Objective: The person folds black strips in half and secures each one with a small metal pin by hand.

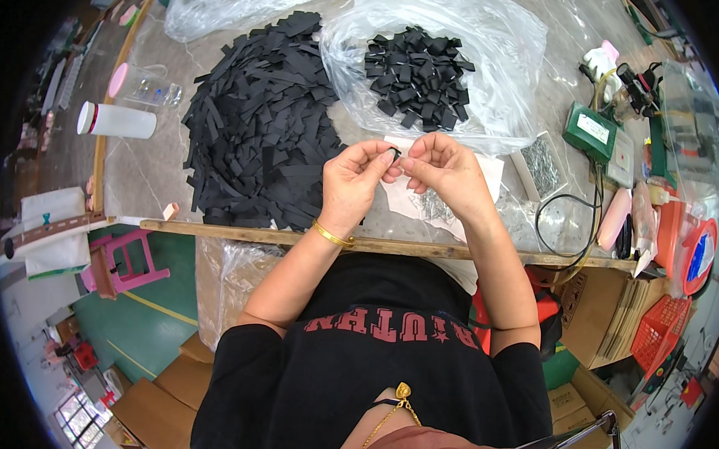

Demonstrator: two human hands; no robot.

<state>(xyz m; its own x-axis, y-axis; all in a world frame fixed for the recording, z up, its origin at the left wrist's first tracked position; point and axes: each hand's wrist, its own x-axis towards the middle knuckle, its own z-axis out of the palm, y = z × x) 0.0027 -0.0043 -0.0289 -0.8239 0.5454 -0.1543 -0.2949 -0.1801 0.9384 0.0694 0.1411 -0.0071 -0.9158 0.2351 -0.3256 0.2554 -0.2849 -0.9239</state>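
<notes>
Both my hands meet over the near part of the table. My left hand [351, 183] pinches a small black strip [395, 154], bent over at its end, between thumb and forefinger. Close against it, my right hand [447, 170] is closed in a pinch; whatever its fingertips hold is too small to make out. Beneath the hands lies a white sheet [490, 172] with thin metal pieces [433, 208] on it. To the left spreads a big heap of flat black strips [260, 126]. Beyond my hands, folded black pieces [420, 78] are piled on a clear plastic bag [499, 79].
A tray of thin metal pieces [542, 166] sits right of the sheet. Farther right are a green box [590, 131], a black cable [562, 198] and orange containers [695, 244]. A white bottle [118, 121] and a clear jar [146, 86] stand left. A wooden strip [422, 247] edges the table.
</notes>
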